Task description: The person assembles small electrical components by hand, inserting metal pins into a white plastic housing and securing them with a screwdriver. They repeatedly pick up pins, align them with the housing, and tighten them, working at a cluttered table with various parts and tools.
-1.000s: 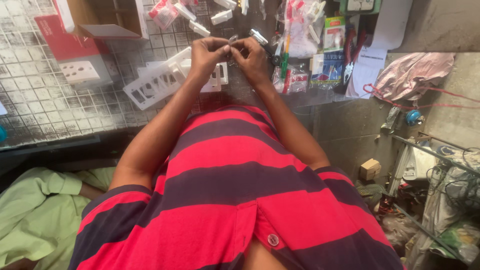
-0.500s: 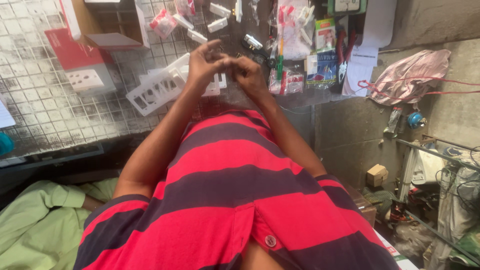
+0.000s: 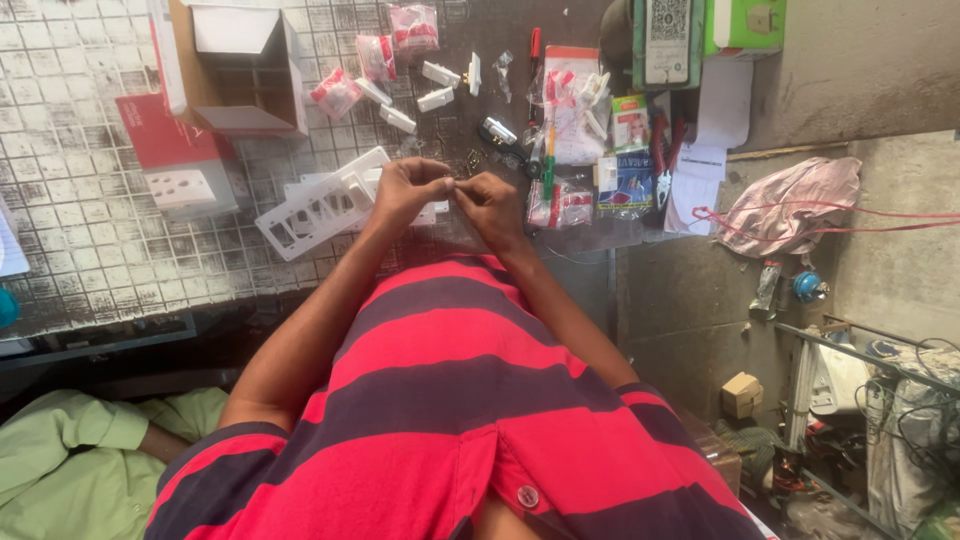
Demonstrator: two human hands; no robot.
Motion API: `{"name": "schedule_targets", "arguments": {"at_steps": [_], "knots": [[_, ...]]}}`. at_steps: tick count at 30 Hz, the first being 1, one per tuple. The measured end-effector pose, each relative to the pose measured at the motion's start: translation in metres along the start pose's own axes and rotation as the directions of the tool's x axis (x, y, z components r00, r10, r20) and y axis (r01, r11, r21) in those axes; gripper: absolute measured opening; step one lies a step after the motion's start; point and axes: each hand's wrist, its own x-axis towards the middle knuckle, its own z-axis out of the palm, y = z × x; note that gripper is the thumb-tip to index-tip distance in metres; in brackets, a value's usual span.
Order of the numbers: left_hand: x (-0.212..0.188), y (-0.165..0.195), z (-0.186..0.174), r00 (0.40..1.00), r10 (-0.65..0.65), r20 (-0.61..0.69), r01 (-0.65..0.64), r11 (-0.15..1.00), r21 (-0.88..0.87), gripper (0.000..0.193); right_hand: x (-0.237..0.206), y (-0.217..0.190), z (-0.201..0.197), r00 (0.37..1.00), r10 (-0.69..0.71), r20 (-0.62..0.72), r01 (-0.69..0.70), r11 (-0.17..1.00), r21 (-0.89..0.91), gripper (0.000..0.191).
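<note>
2 bare hands meet above a grimy white tiled workbench (image 3: 90, 230). The left hand (image 3: 405, 190) and right hand (image 3: 490, 200) pinch 1 tiny, indistinct part (image 3: 450, 183) between fingertips, beside a white plastic switch plate (image 3: 315, 205).

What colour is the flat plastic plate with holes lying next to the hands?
White. The plastic plate shows clearly in the head view, beside the left hand.

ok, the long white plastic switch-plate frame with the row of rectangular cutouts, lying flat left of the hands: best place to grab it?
Probably the bare near-left end of the long white plastic switch-plate frame, pinched across its narrow width, coming from the left. It lies flat and slanted; its right end runs under the left hand.
</note>
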Motion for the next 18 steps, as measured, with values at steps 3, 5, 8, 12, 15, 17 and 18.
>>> {"name": "schedule_targets", "arguments": {"at_steps": [3, 5, 8, 12, 15, 17, 18], "knots": [[0.001, 0.006, 0.001, 0.999, 0.045, -0.022, -0.043, 0.997, 0.062, 0.023, 0.000, 0.003, 0.001, 0.998, 0.053, 0.040, -0.056, 0.996, 0.067, 0.016], [0.000, 0.009, 0.001, 0.998, 0.058, 0.009, -0.058, 0.991, 0.118, 0.021, -0.001, 0.006, 0.003, 0.993, 0.110, 0.045, -0.115, 0.984, 0.136, 0.016], [-0.001, 0.012, 0.003, 0.994, 0.080, 0.076, -0.097, 0.960, 0.261, 0.021, -0.004, 0.012, 0.009, 0.981, 0.196, 0.015, -0.195, 0.963, 0.184, 0.015], [0.003, 0.002, 0.014, 0.955, 0.273, 0.115, -0.296, 0.857, 0.421, 0.022, -0.003, 0.015, 0.014, 0.967, 0.254, -0.022, -0.242, 0.942, 0.232, 0.014], [0.010, -0.013, 0.023, 0.970, 0.237, 0.060, -0.243, 0.905, 0.350, 0.027, -0.003, 0.013, 0.012, 0.958, 0.287, -0.010, -0.272, 0.918, 0.287, 0.011], [0.018, -0.021, 0.027, 0.993, 0.118, -0.010, -0.110, 0.955, 0.275, 0.030, -0.006, 0.009, 0.011, 0.953, 0.302, 0.022, -0.294, 0.905, 0.307, 0.009], [0.021, -0.024, 0.029, 0.996, 0.080, -0.050, -0.071, 0.985, 0.155, 0.037, -0.010, 0.006, 0.011, 0.951, 0.306, 0.049, -0.306, 0.899, 0.313, 0.008]]}}
